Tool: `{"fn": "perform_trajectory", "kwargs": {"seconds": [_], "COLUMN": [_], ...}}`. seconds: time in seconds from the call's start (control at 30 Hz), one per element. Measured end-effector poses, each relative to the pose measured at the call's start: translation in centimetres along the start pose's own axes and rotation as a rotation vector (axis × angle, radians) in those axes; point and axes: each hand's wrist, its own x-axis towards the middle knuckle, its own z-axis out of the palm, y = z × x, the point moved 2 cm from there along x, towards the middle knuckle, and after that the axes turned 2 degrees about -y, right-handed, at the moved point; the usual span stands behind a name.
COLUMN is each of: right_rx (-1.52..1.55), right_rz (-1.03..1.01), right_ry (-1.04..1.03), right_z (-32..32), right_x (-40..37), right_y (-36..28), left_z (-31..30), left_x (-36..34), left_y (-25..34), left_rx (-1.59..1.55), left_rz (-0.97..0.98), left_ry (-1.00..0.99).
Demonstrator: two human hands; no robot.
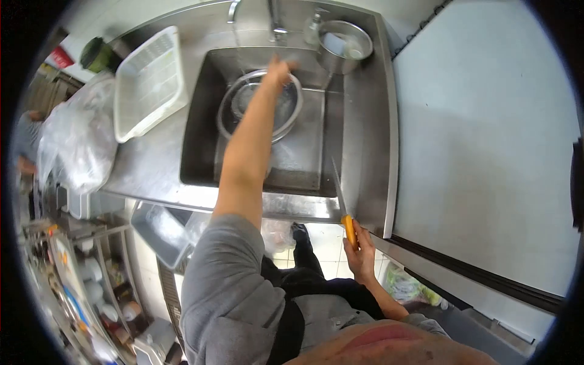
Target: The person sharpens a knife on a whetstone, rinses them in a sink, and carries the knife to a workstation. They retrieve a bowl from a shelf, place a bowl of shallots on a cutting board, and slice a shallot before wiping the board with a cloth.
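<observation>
My left hand (279, 70) reaches over the far side of a round metal bowl (296, 115) in the steel sink (292, 176). Its fingers look apart, a little below the tap (278, 30), and nothing shows in them. A thin stream of water runs from the curved spout (232, 11) toward the bowl, which seems to have water and a smaller round shape inside. By the sink's front edge, my right hand (363, 255) is closed around the yellow handle of a knife (348, 230). The blade points away from me, over the sink's right rim.
A metal pot (344, 64) and a soap bottle (314, 27) stand behind the sink at right. On the left counter are a white plastic basket (124, 91) and a clear plastic bag (85, 140). A large pale surface (480, 134) flanks the right side. A grey tub (159, 234) sits below left.
</observation>
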Motion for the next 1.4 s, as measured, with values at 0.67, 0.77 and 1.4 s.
{"fn": "perform_trajectory", "kwargs": {"seconds": [0.67,0.77,1.4], "right_rx": [0.126,0.143,1.066], "right_rz": [-0.656,-0.651,-2.494], "right_ry": [-0.859,-0.775,-0.675], "right_z": [8.7,8.8,3.7], "right_x": [-4.5,-1.0,-33.6], "right_y": [-11.2,-16.1,-63.3], "left_z": [-11.3,-16.3,-26.1], "left_x": [-50.9,-57.8,-101.2], "left_y": [-9.5,-8.8,-38.6], "left_rx": [0.084,0.046,-0.034], "left_rz": [-0.154,-0.288,-1.153], "left_ry": [0.46,0.481,0.753]}}
